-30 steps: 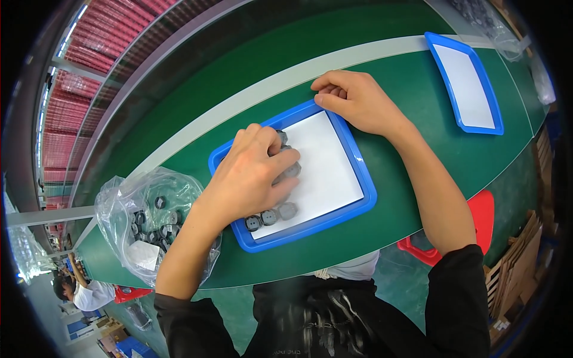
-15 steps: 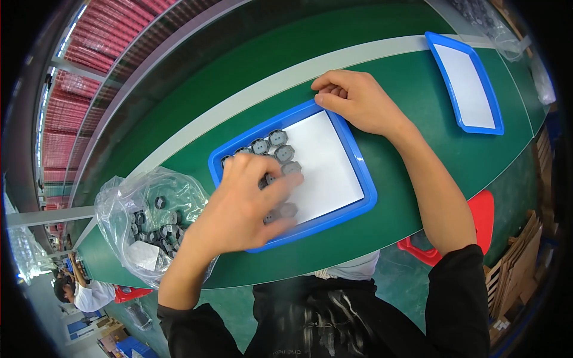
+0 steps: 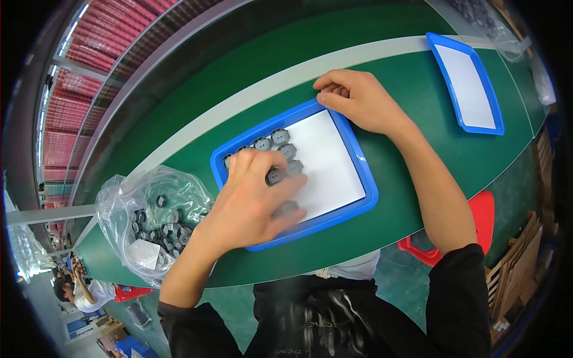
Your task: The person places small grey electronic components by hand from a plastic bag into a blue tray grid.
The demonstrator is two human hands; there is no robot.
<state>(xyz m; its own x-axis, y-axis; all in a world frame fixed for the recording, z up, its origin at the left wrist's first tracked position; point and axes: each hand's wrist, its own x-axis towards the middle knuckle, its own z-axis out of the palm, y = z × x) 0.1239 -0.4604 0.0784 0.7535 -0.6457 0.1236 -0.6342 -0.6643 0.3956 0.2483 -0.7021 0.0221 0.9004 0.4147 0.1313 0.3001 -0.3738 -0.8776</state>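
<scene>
A blue tray [image 3: 371, 185] lined with a white sheet [image 3: 331, 170] lies in front of me. Rows of small grey octagonal plastic parts [image 3: 279, 136] with holes cover its left side. Above these rows my left hand [image 3: 250, 194] is spread, thumb and fingers apart and slightly blurred. One grey part [image 3: 287, 208] shows in the gap between thumb and forefinger; others are hidden beneath the palm. At the tray's far right corner my right hand [image 3: 349, 98] rests with its fingers curled in and its thumb at the rim. I see nothing inside it.
Left of the tray lies a clear plastic bag [image 3: 116, 209] with several loose dark grey parts [image 3: 173, 232]. Another blue tray [image 3: 495, 113] with a white sheet stands at the far right of the green table [image 3: 394, 197]. A red stool [image 3: 484, 218] is below. Someone sits at far left.
My left hand has shifted slightly to the right over the parts, still spread. The tray has moved very slightly right, and my right hand with it.
</scene>
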